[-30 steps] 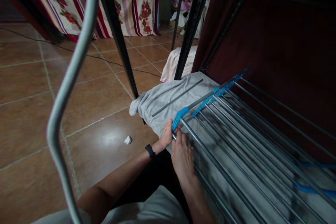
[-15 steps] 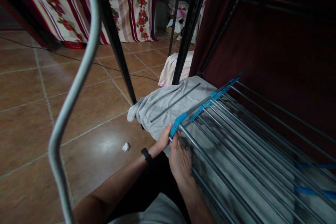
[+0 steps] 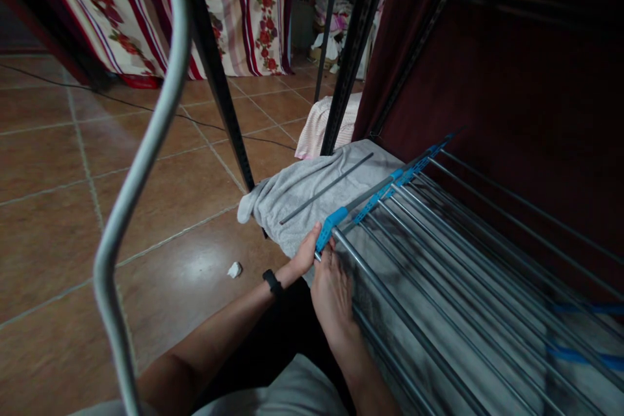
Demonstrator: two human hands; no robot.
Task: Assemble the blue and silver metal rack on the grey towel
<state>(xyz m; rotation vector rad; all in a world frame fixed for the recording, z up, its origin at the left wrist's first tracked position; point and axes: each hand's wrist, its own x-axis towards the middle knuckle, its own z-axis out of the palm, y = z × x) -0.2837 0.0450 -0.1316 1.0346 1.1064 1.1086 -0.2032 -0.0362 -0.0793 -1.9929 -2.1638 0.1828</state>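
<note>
A metal drying rack (image 3: 439, 260) with several silver rods lies flat over a grey towel (image 3: 297, 192). A blue plastic bracket (image 3: 327, 231) caps the near end of the rack's side bar. My left hand (image 3: 305, 255), with a black band on the wrist, pinches the bracket's lower end. My right hand (image 3: 332, 289) lies beside it, fingers curled round the end of a rod just under the bracket. A loose rod (image 3: 325, 189) rests on the towel, apart from the rack.
A curved grey tube (image 3: 141, 162) crosses the foreground at left. Black slanted posts (image 3: 219, 78) stand beyond the towel. A crumpled white scrap (image 3: 234, 269) lies on the tiled floor (image 3: 58, 195). Floral cloth (image 3: 121, 19) hangs at the back; dark red fabric (image 3: 511, 78) fills the right.
Both hands have stayed at the blue bracket end with only small finger shifts. The view has drifted slightly.
</note>
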